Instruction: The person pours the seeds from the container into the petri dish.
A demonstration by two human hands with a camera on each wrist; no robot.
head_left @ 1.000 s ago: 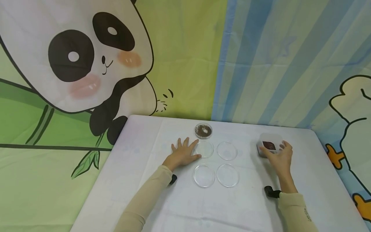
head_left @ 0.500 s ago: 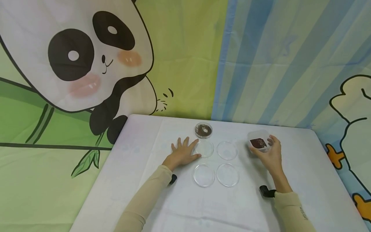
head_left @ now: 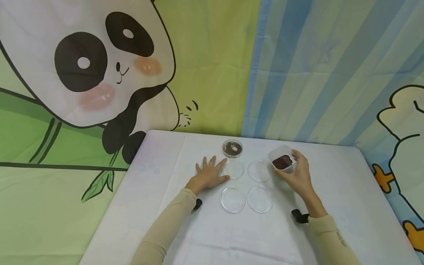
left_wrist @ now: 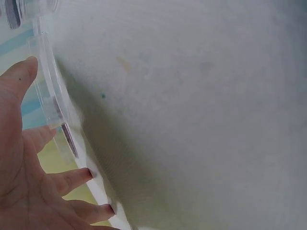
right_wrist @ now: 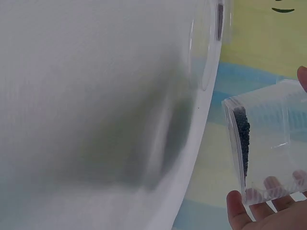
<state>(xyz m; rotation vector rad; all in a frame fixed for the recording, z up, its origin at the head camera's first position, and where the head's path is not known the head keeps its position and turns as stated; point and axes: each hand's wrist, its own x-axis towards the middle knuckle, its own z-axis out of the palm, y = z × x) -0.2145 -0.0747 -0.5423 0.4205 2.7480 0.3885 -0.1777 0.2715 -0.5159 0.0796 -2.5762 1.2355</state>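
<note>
My right hand (head_left: pixel 299 177) grips a clear plastic box (right_wrist: pixel 273 124) by its sides, thumb on one side and fingers on the other. Dark brown granules (head_left: pixel 282 162) lie in the box, which is tilted and held above the table, just right of the dishes. My left hand (head_left: pixel 208 177) rests on the table with fingers spread. Its thumb and index fingertip are right at the edge of a clear petri dish (head_left: pixel 234 170); the left wrist view shows the thumb against the dish wall (left_wrist: pixel 44 84).
A petri dish (head_left: pixel 232 156) with brown granules and a pale patch stands at the back. Other clear dishes lie nearby: one at back right (head_left: pixel 259 171), one at front left (head_left: pixel 233 200), one at front right (head_left: pixel 260 200). A printed cloth (head_left: pixel 212 73) hangs behind the table.
My right hand has carried the box left and toward the back right dish, lifting and tilting it on the way. The left hand has stayed where it was.
</note>
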